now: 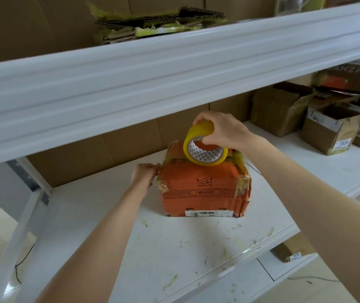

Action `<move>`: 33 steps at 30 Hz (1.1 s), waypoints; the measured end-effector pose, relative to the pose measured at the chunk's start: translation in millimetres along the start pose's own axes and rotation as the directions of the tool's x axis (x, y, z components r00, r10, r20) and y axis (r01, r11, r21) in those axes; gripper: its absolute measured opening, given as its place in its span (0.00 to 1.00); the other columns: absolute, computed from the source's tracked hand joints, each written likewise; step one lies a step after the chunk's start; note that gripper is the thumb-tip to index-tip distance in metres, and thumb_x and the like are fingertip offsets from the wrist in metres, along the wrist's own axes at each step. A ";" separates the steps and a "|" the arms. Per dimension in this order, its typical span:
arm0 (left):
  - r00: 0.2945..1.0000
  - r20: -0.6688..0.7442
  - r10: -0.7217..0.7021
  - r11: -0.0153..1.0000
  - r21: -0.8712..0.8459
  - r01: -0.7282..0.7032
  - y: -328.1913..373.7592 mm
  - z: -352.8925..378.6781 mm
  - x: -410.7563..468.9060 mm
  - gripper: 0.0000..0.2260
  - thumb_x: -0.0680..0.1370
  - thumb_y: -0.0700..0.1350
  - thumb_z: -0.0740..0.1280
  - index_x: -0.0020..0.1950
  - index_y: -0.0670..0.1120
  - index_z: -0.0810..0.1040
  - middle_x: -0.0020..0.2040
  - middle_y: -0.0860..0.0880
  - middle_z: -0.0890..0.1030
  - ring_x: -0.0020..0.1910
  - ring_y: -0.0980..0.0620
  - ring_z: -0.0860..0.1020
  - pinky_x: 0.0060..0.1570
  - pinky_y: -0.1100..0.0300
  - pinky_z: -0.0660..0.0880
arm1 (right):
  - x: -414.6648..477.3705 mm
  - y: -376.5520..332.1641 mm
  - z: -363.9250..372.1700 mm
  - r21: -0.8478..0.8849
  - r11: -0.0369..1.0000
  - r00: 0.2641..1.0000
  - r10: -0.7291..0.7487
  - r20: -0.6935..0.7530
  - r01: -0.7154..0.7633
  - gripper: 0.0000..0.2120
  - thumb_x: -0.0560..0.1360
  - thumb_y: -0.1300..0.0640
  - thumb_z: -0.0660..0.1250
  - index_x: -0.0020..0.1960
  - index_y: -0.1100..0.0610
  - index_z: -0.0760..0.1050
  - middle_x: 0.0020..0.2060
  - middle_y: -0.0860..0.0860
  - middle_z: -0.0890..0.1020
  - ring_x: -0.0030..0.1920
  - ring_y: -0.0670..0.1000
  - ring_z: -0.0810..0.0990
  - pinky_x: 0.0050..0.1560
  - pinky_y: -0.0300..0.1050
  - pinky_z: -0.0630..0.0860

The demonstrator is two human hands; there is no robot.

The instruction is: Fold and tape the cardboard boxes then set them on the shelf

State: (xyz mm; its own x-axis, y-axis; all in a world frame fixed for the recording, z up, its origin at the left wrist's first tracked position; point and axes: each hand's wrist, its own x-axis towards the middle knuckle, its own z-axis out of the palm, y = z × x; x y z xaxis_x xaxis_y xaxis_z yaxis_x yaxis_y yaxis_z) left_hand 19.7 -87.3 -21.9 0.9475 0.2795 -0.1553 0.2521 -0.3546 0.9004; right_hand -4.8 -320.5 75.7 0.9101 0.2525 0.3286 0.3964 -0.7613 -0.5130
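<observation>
Orange box (203,189) being kept on white shelf (131,237), frame centre, long axis running left-right. Tape roll (205,147) being gripped by right hand (220,130), thumb inside core, roll touching box's far top edge. Left hand (145,174) being held against box's upper left edge, fingers curled; whether anything is being pinched cannot be told.

Closed orange cardboard box (203,189) upright on white shelf (174,248), mid-board. Logo print on near face, white barcode label at bottom edge, crumpled yellowish tape scraps at upper corners. Yellow tape roll (205,147), patterned white core, standing tilted on box's top far edge, pinched by right hand (220,130). Left hand (145,173) against box's upper left corner, fingers curled. Brown cardboard boxes (329,127), open-topped, farther right on same shelf.
</observation>
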 end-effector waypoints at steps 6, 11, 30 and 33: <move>0.992 0.120 0.027 0.816 0.570 -0.091 -11.8 -8.8 -2.4 0.26 0.81 0.44 0.60 0.78 0.51 0.55 0.70 0.40 0.65 0.50 0.45 0.77 0.33 0.56 0.76 | -2.9 1.4 1.9 -0.020 1.000 0.999 -0.001 -0.036 0.000 0.17 0.70 0.54 0.72 0.57 0.46 0.73 0.47 0.46 0.80 0.36 0.45 0.75 0.34 0.42 0.68; 0.825 0.181 0.535 0.743 0.364 -0.562 43.9 -2.9 -26.3 0.24 0.78 0.62 0.57 0.68 0.49 0.69 0.63 0.48 0.76 0.59 0.51 0.76 0.58 0.51 0.71 | -1.9 2.8 5.6 0.022 1.000 0.997 0.015 -0.070 -0.013 0.19 0.70 0.49 0.73 0.59 0.45 0.74 0.54 0.45 0.79 0.51 0.50 0.78 0.50 0.51 0.77; 0.800 0.508 0.319 0.302 0.745 -0.594 35.4 26.0 -57.2 0.57 0.57 0.81 0.43 0.79 0.49 0.44 0.79 0.49 0.45 0.77 0.52 0.45 0.74 0.54 0.48 | -30.1 57.9 -45.5 -0.138 0.979 0.973 0.117 -0.201 -0.147 0.30 0.71 0.69 0.59 0.62 0.39 0.75 0.52 0.47 0.74 0.58 0.56 0.74 0.62 0.56 0.68; 0.782 0.547 0.299 0.259 0.742 -0.618 37.1 29.8 -59.2 0.53 0.55 0.82 0.43 0.77 0.60 0.39 0.79 0.46 0.44 0.77 0.49 0.44 0.75 0.49 0.49 | -39.2 63.2 -42.5 -0.202 0.971 0.979 0.086 -0.184 -0.123 0.30 0.73 0.67 0.60 0.65 0.38 0.72 0.53 0.48 0.72 0.60 0.55 0.71 0.60 0.52 0.65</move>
State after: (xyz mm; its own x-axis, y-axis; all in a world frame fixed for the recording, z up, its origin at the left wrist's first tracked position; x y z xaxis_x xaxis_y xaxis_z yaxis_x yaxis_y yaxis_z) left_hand -21.2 -143.6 8.6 0.9239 -0.3752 -0.0749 -0.3742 -0.9269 0.0279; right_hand -20.6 -403.9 64.0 0.9032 0.0719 0.4232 0.2483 -0.8917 -0.3784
